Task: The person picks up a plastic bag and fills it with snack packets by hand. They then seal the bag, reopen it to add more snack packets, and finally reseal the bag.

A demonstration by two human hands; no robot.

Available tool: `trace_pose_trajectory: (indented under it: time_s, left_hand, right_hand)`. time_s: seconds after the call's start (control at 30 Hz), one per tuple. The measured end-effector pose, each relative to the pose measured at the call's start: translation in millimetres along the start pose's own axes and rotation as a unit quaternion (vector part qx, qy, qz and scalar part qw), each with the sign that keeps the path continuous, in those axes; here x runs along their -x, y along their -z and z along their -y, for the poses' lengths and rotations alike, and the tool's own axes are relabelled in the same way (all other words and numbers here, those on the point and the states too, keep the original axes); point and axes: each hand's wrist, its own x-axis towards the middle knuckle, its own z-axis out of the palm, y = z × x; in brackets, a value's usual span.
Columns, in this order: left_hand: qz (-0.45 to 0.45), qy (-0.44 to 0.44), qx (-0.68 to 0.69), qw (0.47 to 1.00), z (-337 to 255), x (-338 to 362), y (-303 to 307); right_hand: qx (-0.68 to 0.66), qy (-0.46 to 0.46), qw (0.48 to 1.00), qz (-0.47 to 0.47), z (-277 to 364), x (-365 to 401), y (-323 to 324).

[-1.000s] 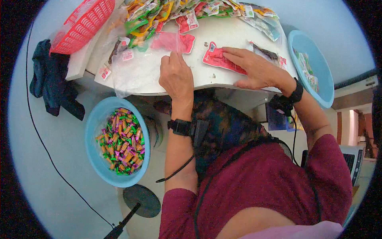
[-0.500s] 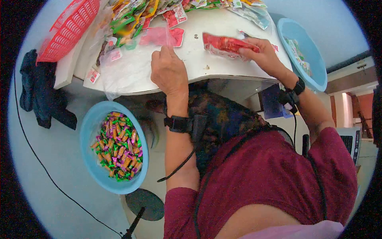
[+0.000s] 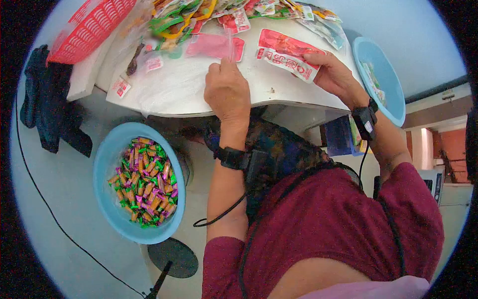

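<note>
Bright, even light; strong fisheye warping, dark corners.

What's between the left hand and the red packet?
Only bare table, in the head view. The right hand holds the red packet; the left hand pinches a clear bag.

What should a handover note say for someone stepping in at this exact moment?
Left hand: pinches the edge of the clear bag, which lies flat on the white table.
Right hand: grips a red packet just right of the bag.
Done: a second red packet shows through the bag's plastic.
Left: the held packet is outside the bag; a pile of snack packets lies at the table's far edge.
The blue basin of wrapped candies sits below, untouched.
</note>
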Motion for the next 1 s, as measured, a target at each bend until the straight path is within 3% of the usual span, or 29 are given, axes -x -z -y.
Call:
trace_pose_trajectory:
  time_s: [0.13, 0.47, 0.6, 1.0]
  left_hand:
    - [-0.006, -0.011, 0.014, 1.000, -3.7, 1.2, 1.4]
    - [-0.097, -0.060, 0.077, 0.991, 0.7, 2.6, 0.1]
    - [-0.074, -0.094, 0.070, 0.990, -3.8, 14.3, 8.3]
    - [-0.055, -0.105, 0.071, 0.990, -30.1, 29.4, 29.6]
  right_hand:
    - [0.010, -0.026, 0.999, 0.044, -0.9, -3.8, 4.6]
    - [0.030, -0.039, 0.998, 0.050, -8.5, -4.4, -6.4]
    - [0.005, -0.033, 0.999, 0.022, -10.7, -3.6, -10.0]
    - [-0.004, -0.045, 0.995, 0.083, -10.5, 5.2, -10.5]
